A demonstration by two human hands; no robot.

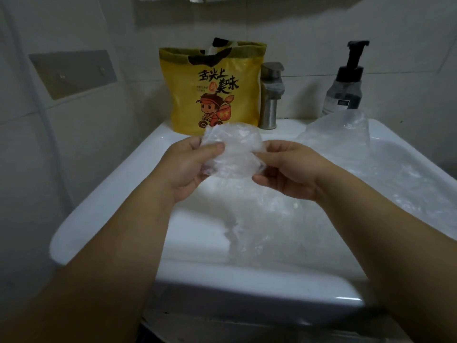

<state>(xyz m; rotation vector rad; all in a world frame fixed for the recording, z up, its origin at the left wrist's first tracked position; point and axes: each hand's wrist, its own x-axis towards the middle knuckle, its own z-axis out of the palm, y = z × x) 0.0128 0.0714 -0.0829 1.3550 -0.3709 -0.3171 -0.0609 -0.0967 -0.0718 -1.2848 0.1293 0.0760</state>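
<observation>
Head cam, wide-angle, worn on person, looks forward and down over white ceramic basin (106, 194). Faces tiled back wall. Yellow printed carrier bag (212, 95), brushed-steel tap (269, 107) and clear pump bottle with black head (346, 90) sit in upper frame. Forearms enter from bottom corners. Left hand (183, 167) and right hand (291, 172) hold crumpled clear plastic film (230, 152) close to lens, near centre. Lens bends basin edges.

Printed on the front of the yellow takeaway bag (212, 95): large black characters "舌尖上" above "美味", with "的" in an orange disc between. Smaller print beside them unreadable. Dark label on the pump bottle (344, 94) illegible.
</observation>
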